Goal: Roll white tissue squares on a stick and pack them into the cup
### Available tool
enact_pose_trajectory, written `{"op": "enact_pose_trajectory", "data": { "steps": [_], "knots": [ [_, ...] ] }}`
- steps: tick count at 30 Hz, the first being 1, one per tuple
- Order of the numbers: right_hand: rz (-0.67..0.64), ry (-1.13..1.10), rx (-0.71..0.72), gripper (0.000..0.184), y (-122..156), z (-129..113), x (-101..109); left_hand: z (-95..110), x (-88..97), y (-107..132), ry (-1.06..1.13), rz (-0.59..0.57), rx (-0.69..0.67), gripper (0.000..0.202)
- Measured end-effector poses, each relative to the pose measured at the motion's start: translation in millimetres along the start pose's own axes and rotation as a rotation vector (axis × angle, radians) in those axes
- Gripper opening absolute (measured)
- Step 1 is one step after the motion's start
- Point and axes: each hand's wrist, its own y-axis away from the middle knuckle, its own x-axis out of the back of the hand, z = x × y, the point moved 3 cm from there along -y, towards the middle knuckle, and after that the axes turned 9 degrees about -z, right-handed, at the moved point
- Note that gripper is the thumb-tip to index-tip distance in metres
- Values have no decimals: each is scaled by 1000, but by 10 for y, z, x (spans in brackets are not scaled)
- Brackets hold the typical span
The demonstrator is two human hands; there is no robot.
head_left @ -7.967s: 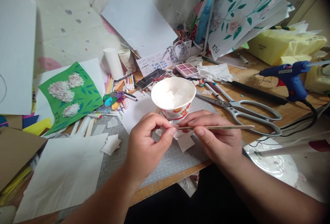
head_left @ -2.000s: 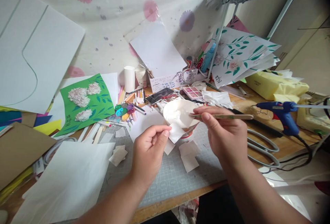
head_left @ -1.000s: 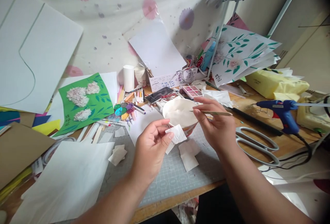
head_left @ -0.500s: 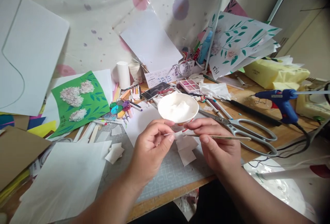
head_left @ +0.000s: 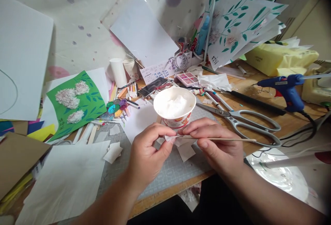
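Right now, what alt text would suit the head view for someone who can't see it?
The left hand pinches a paper scrap against a thin stick held by the right hand, in front of a cup filled with something white. Scissors and a glue gun sit right of them, a green card left.

- Soft, even daylight; bright throughout, colours clear.
- Faint shadows only, one beside the white sheet (head_left: pixel 23 62) on the left.
- The left hand (head_left: pixel 147 152) and right hand (head_left: pixel 219 149) are sharp, without motion blur.
- Wide-angle bending at the edges; the right corners darken to black.
- Mild glare on the glossy surface (head_left: pixel 281 178) at lower right.
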Motion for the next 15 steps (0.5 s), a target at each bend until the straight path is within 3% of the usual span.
{"op": "enact_pose_trajectory", "data": {
  "steps": [8,15],
  "knots": [
    [91,-5,-2,27,29,45,3,-14,3,12,152,-24,63,10],
    [18,-5,-23,25,-8,-1,-9,-112,-18,35,430,-50,79,13]
  ]
}}
